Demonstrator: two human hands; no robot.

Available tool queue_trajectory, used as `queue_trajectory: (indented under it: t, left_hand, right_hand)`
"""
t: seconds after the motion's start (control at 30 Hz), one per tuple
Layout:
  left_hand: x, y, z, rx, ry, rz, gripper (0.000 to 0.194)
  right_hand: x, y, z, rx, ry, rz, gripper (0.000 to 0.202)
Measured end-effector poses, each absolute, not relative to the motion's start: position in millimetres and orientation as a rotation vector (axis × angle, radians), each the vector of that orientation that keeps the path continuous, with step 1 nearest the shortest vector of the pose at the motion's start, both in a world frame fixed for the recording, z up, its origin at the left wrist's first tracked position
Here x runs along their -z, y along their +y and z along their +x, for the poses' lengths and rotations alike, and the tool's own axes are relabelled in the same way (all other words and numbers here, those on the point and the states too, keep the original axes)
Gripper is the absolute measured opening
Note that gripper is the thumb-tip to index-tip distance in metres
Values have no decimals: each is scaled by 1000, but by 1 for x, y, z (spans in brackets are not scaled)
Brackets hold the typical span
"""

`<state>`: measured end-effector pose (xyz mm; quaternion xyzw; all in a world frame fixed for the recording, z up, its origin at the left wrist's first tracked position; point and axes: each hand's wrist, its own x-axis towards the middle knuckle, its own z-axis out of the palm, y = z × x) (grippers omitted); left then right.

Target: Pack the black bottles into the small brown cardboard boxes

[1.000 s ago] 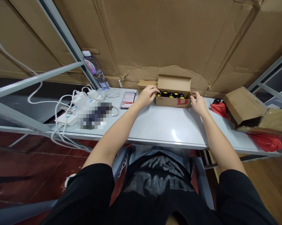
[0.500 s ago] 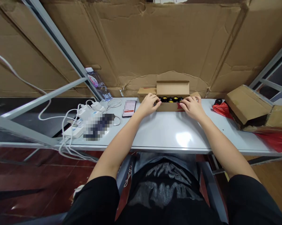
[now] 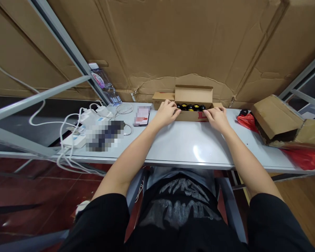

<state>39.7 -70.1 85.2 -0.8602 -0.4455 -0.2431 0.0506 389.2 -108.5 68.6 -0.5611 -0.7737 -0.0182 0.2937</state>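
Note:
A small open cardboard box (image 3: pixel 190 116) stands on the table close to the back panel. Its lid stands up at the rear and its side flaps are spread outward. Inside are several black round-topped items (image 3: pixel 190 106), some with yellow rings; their lower parts are hidden. My left hand (image 3: pixel 167 113) curls over the box's left end, thumb at the front edge. At the right end, my right hand (image 3: pixel 217 117) has its fingers closed at the front corner by a red print. Both hands grip the box.
Left of the box lie a phone (image 3: pixel 142 116), white power strips (image 3: pixel 74 139) with tangled cables, and a blurred-out dark object (image 3: pixel 106 135). A water bottle (image 3: pixel 105 84) leans by the metal frame. A larger open carton (image 3: pixel 278 120) and red plastic (image 3: pixel 248 121) are on the right.
The camera view has shifted slightly, so the table sits a little higher. My right hand is slightly farther right along the box, showing more of the red print. My left hand stays at its end.

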Motion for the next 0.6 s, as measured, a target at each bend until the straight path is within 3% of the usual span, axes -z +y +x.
queue_trajectory:
  t: [0.6]
  left_hand:
    - [-87,-69,42,941,-1421,-2580,48]
  right_hand:
    - [-45,-89,393,-4,-1811,-1346,49]
